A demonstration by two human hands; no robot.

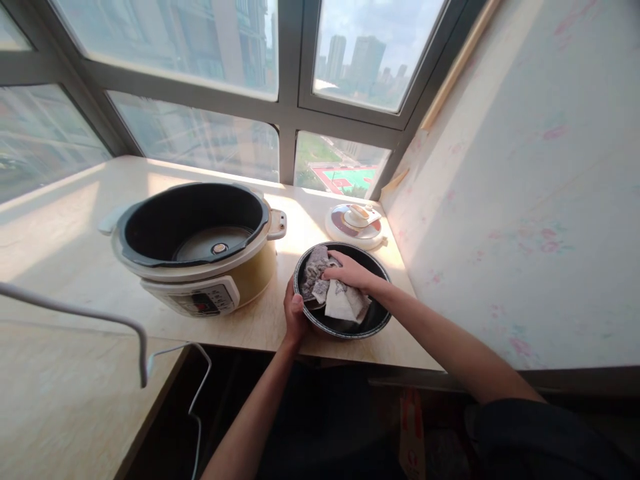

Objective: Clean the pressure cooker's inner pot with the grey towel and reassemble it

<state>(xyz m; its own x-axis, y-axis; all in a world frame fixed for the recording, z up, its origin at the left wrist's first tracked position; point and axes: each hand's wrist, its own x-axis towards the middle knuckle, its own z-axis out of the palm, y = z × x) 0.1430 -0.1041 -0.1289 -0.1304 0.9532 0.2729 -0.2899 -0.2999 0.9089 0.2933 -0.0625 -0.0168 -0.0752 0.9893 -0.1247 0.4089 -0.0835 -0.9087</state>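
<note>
The grey-and-white cloth [344,303] lies crumpled inside the black pot [379,313], close to the near edge of the counter [300,220]. It looks soft and light to me, so any bunched fold should give a good hold. The right hand [346,272] has its fingers curled over this cloth. The pot seems rigid and perhaps smooth, better taken by its rim; the left hand [295,312] clasps its left side. Farther left stands an open cooker [253,273].
</note>
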